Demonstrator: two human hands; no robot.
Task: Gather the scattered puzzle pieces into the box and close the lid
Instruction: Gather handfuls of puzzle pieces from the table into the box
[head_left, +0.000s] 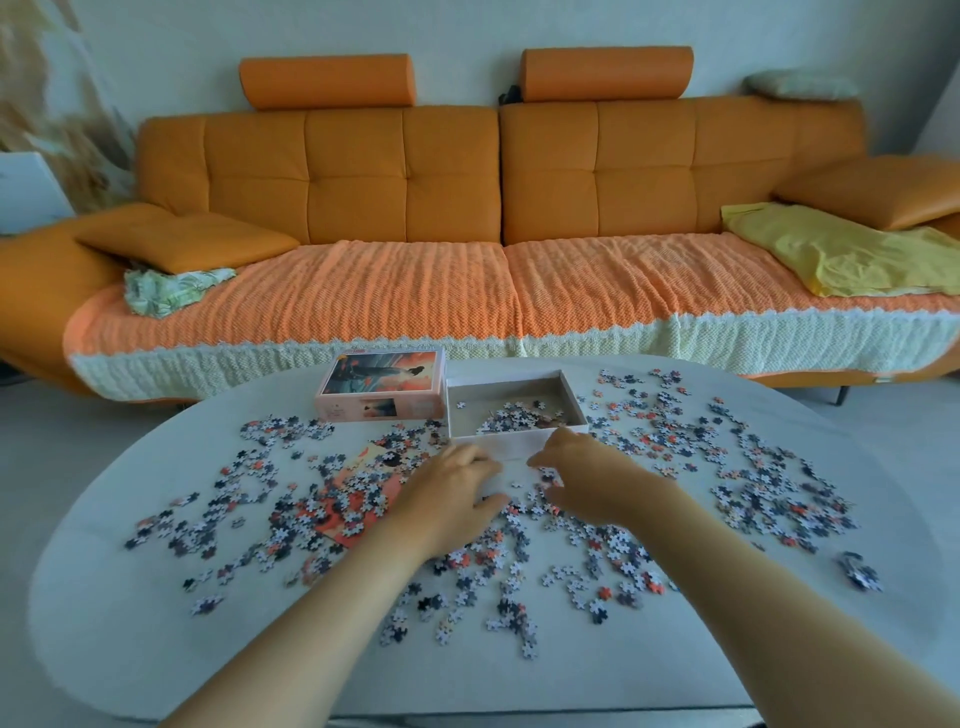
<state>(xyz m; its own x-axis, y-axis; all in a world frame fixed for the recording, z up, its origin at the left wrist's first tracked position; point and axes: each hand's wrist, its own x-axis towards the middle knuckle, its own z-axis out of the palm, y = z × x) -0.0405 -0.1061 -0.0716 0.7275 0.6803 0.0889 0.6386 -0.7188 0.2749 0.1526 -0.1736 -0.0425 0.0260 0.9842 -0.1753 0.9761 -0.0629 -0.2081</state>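
Box (498, 442): white base, open, on the far middle of the white worktop (130, 623).
Pieces in box (514, 415): a small heap against its near wall.
Lid (382, 387): just left of the box, printed side up.
Scattered puzzle pieces (769, 467): spread over the worktop left, right and in front of the box.
Picture sheet (363, 506): front-left of the box, partly under pieces.
Left hand (452, 493): just in front of the box's left corner, fingers curled down over pieces; I cannot tell whether they hold any.
Right hand (587, 478): in front of the box's right corner, fingers bunched, tips pointing left; hold unclear.
Sofa (498, 208): orange, behind the box.
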